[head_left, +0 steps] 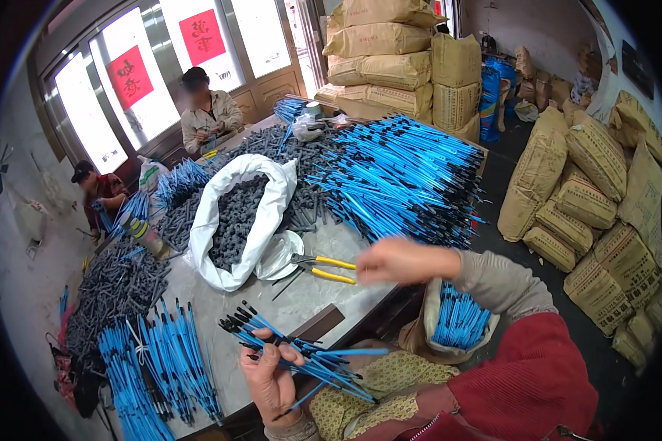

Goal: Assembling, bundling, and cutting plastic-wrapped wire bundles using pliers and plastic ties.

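Gripping a fanned bundle of blue rods [324,365] with black ends in the left hand [272,375], with thumb and fingers closed around it, at the near edge of the bench [228,312] and partly above a yellow patterned cloth [397,371] on the lap. Reaching out over the bench with the right hand [390,262], just beside the yellow handles of a pair of pliers [335,262]; cannot tell, for the blur, how open or closed to call its fingers, nor whether to call it touching the pliers. Near the pliers, lying between the two hands, a flat dark bar [318,323]. Beyond, standing open on the bench, a white sack [206,228] full of small dark grey parts [239,224], with more heaped loose around it. To the right of that, piled high, many more blue rods with black ends [404,173]; at lower left, laid side by side, further blue bundles [158,367]. Below the right forearm, beside the lap, an open bag [412,332] filled with blue pieces [460,317]. Across the bench, seated near the windows, two other people [210,117].
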Demonstrator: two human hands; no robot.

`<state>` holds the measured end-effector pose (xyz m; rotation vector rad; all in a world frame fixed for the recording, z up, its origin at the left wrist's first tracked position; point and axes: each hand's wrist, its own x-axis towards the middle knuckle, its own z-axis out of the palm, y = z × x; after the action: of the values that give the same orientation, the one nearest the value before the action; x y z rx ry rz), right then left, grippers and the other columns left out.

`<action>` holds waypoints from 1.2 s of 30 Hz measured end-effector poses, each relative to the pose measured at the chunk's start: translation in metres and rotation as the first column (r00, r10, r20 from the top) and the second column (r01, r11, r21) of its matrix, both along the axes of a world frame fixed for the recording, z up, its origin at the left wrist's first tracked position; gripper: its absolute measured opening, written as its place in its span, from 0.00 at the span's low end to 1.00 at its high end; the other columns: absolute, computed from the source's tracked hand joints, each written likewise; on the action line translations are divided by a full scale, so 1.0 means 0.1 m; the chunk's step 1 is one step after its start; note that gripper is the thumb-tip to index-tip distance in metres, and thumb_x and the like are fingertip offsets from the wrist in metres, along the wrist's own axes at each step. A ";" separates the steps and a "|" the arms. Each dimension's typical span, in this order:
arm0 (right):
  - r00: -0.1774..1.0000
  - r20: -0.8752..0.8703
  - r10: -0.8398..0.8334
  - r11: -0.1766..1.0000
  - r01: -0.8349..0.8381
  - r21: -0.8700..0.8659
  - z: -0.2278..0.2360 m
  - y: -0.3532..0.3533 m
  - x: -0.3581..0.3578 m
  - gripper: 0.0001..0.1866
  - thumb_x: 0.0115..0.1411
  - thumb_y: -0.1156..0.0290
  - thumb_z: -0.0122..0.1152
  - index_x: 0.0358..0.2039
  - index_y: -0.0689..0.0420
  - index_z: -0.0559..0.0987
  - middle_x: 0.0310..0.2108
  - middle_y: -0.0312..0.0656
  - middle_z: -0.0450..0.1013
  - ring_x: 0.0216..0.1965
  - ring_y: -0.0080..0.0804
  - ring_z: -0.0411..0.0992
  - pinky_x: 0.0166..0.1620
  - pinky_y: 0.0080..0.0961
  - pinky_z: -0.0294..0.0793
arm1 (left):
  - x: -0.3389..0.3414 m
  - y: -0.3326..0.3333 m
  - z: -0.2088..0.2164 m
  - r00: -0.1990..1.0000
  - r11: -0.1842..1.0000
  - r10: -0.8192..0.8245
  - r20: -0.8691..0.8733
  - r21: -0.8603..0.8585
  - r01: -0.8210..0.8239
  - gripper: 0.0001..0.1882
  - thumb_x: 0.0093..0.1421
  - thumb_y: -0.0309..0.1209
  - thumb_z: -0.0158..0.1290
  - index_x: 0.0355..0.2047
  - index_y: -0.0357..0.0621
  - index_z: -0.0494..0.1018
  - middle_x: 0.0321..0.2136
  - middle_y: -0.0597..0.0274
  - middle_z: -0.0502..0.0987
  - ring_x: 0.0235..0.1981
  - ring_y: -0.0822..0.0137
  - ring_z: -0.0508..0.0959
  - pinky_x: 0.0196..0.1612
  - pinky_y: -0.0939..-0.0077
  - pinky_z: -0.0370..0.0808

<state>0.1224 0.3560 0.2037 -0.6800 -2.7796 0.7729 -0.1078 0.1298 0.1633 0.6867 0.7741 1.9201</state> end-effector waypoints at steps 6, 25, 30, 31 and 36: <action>0.922 -0.292 -0.254 0.615 0.388 0.687 -0.06 0.97 -0.03 0.04 0.52 0.72 0.59 0.22 0.56 0.78 0.23 0.45 0.75 0.25 0.50 0.76 0.27 0.45 0.74 | 0.19 0.01 0.16 0.995 0.995 0.042 -0.091 -0.090 -0.050 0.14 0.65 0.33 0.59 0.47 0.42 0.71 0.27 0.53 0.78 0.28 0.56 0.79 0.33 0.63 0.77; 0.923 -0.108 -0.368 0.611 0.328 0.720 -0.11 1.55 -0.09 0.02 0.48 0.74 0.59 0.22 0.57 0.79 0.25 0.47 0.77 0.28 0.49 0.77 0.29 0.45 0.73 | 0.16 -0.03 0.07 0.999 0.999 -0.010 -0.049 -0.046 0.008 0.12 0.65 0.32 0.58 0.40 0.36 0.72 0.24 0.45 0.79 0.28 0.49 0.82 0.35 0.54 0.81; 0.913 -0.187 -0.363 0.743 0.404 0.534 0.04 1.57 -0.07 0.06 0.54 0.70 0.59 0.26 0.57 0.79 0.26 0.48 0.76 0.31 0.51 0.75 0.33 0.46 0.73 | 0.15 -0.01 0.06 0.999 0.996 -0.025 -0.038 -0.081 0.022 0.10 0.65 0.32 0.57 0.40 0.37 0.72 0.23 0.47 0.78 0.27 0.51 0.81 0.34 0.58 0.79; 0.913 -0.188 -0.362 0.742 0.404 0.534 0.07 1.57 -0.07 0.06 0.54 0.70 0.59 0.26 0.57 0.79 0.26 0.48 0.76 0.31 0.51 0.75 0.33 0.46 0.73 | 0.15 0.00 0.05 0.999 0.995 -0.021 -0.046 -0.099 0.017 0.11 0.66 0.33 0.57 0.41 0.38 0.72 0.23 0.49 0.78 0.26 0.52 0.81 0.32 0.60 0.78; 0.897 -0.302 -0.323 0.832 0.421 0.361 0.13 1.68 -0.12 0.11 0.60 0.64 0.59 0.29 0.59 0.78 0.27 0.47 0.76 0.32 0.47 0.75 0.35 0.42 0.72 | 0.18 0.01 0.09 0.999 0.993 -0.005 -0.043 -0.119 0.000 0.09 0.66 0.30 0.56 0.38 0.36 0.72 0.23 0.48 0.78 0.25 0.55 0.81 0.30 0.67 0.78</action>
<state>0.1103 0.5241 0.2170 -0.9367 -2.3681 0.1499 -0.0900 0.1309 0.1720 0.6576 0.9061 1.8456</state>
